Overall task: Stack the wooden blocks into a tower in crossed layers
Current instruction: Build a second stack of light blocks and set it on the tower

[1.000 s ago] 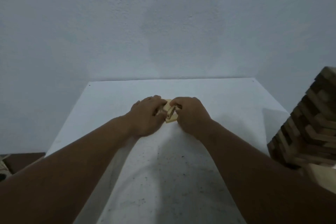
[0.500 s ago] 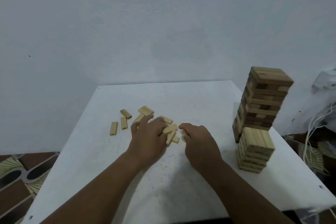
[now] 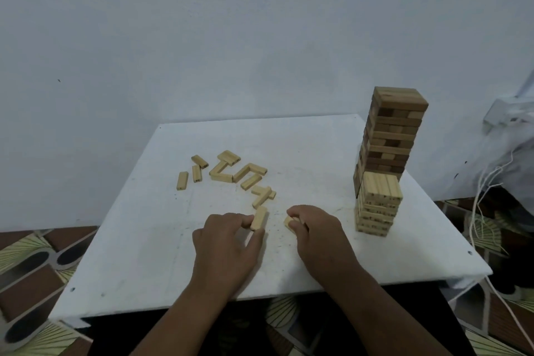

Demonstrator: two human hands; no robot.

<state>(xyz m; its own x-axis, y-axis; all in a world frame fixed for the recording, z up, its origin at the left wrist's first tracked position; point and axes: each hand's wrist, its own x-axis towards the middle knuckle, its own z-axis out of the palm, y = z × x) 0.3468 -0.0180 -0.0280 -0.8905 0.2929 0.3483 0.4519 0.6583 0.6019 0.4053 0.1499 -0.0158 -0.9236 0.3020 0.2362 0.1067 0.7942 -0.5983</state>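
My left hand (image 3: 228,243) pinches one pale wooden block (image 3: 258,218) between thumb and fingers near the middle of the white table (image 3: 138,243). My right hand (image 3: 313,228) curls around another pale block (image 3: 289,222), of which only an end shows. Several loose blocks (image 3: 231,173) lie scattered behind the hands. A short pale tower (image 3: 377,205) in crossed layers stands at the right. A taller, darker tower (image 3: 390,136) rises just behind it.
The table's front edge runs just below my wrists. A plain wall rises behind the table. White cords (image 3: 488,191) and a pale bundle hang off the right side. Patterned floor (image 3: 29,257) shows at the left.
The view has pulled back and down, bringing the scattered blocks and both towers into sight. Both hands have drawn nearer to me and apart, each with one block from the pile.
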